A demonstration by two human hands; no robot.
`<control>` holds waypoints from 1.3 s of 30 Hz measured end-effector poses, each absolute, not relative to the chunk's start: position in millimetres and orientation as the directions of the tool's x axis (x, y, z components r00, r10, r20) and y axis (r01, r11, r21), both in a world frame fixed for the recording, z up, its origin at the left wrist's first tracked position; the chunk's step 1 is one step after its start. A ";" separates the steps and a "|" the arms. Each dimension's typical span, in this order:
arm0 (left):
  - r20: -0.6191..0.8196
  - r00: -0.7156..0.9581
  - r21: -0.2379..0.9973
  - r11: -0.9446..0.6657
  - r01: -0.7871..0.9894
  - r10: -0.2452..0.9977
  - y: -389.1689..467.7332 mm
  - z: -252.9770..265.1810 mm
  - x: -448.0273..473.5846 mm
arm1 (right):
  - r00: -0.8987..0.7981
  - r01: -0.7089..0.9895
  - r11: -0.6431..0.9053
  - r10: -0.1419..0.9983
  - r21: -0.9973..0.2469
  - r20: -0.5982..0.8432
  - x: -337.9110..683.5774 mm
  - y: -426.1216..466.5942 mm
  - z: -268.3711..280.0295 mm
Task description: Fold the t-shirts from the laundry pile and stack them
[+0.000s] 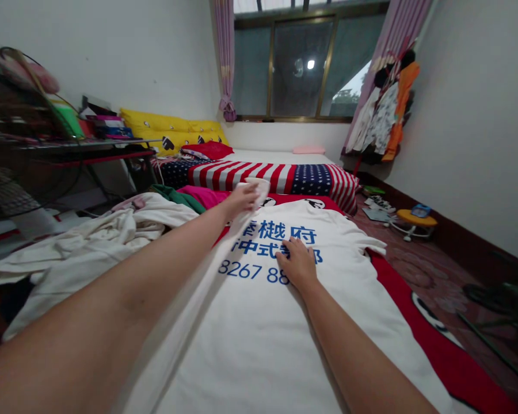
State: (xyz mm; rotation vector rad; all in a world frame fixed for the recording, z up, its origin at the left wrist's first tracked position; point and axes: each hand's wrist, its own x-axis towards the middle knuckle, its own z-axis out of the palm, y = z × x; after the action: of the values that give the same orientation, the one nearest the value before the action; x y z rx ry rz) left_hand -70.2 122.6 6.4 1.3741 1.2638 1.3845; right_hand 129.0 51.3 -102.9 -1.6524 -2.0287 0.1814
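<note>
A white T-shirt [250, 322] with blue printed characters and digits lies spread out in front of me on a red cloth [397, 287]. My left hand [243, 199] is at its far left part, fingers closed on the shirt's fabric and lifting it a little. The shirt's left side is folded inward along a long crease below my left forearm. My right hand [300, 263] lies flat on the print, fingers spread, pressing on the cloth. It covers part of the lettering.
Crumpled pale clothes [112, 241] are heaped at the left, with green and pink cloth behind. Beyond stands a bed [242, 172] with a striped, starred cover. A cluttered desk [90, 146] is at the left; a yellow stool [416, 218] stands on the right floor.
</note>
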 end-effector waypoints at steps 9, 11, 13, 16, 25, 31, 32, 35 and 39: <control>0.093 0.381 0.640 -0.349 0.685 0.920 -35.4 -4.5 -88.9 | -0.134 0.859 0.282 0.929 -0.427 0.344 134.7 56.9 -100.6; 0.054 0.350 0.576 -0.316 0.754 0.935 -89.4 -6.4 -112.5 | -0.115 0.867 0.266 0.930 -0.421 0.350 133.8 56.9 -100.5; -0.044 0.311 0.566 -0.232 0.791 0.950 -142.8 -8.9 -129.3 | -0.115 0.883 0.257 0.930 -0.393 0.350 132.1 56.5 -100.3; -0.144 0.281 0.476 -0.183 0.860 0.949 -209.1 -14.6 -140.0 | -0.134 0.910 0.247 0.935 -0.334 0.327 129.2 56.8 -98.6; -0.082 0.093 0.186 -0.077 0.980 0.992 -262.4 -31.5 -135.6 | -0.178 0.911 0.241 0.962 -0.334 0.209 126.4 68.9 -72.3; -0.087 0.137 0.292 -0.106 0.951 0.987 -250.1 -32.6 -142.2 | -0.087 0.911 0.178 0.965 -0.372 0.249 116.5 83.0 -61.0; -0.090 0.139 0.325 -0.103 0.940 0.986 -249.0 -31.6 -143.5 | -0.053 0.912 0.154 0.963 -0.380 0.264 114.3 85.3 -60.2; -0.102 0.146 0.460 -0.083 0.884 0.984 -248.1 -28.1 -147.1 | 0.094 0.917 0.037 0.948 -0.398 0.305 107.9 89.7 -57.3; -0.075 0.116 0.617 -0.045 0.786 0.990 -250.1 -23.4 -151.1 | 0.233 0.936 -0.056 0.839 -0.346 0.493 100.1 93.6 -49.8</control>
State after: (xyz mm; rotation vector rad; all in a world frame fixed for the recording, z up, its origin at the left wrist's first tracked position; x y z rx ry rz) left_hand -151.1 -250.1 -23.4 1.8809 1.7176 0.5147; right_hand 100.1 93.6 -49.8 -1.9106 -1.6246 -0.2105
